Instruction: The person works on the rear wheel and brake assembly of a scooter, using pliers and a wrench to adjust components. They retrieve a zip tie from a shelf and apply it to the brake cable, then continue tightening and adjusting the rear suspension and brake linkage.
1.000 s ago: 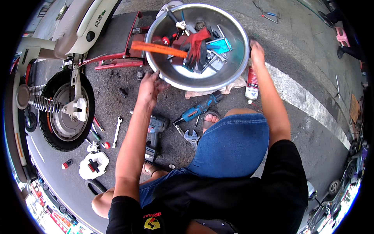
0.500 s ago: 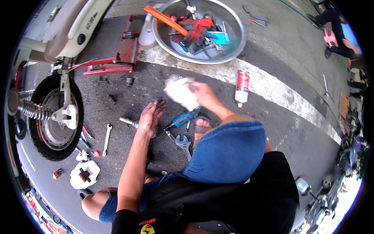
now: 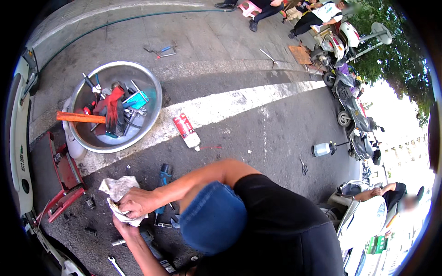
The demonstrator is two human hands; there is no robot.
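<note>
A crumpled, stained white rag is in my right hand, whose fingers are wrapped round it. Just below, my left hand presses up against the rag from underneath, its fingers hidden by the cloth. Both hands are close together over the asphalt. A blue and black power tool lies on the ground beside my right forearm, with part of an adjustable wrench showing next to my knee. Near my left forearm are a dark tool with a metal nose and a combination wrench.
A metal basin holds tools, dark-red gloves and an orange-handled tool. A red-and-white spray can lies to its right. A red jack and a scooter are at left. Scissors, parked scooters and seated people are farther off.
The view has turned to the right. My right hand has brought the rag to my left hand, which was apart from it with fingers extended before.
</note>
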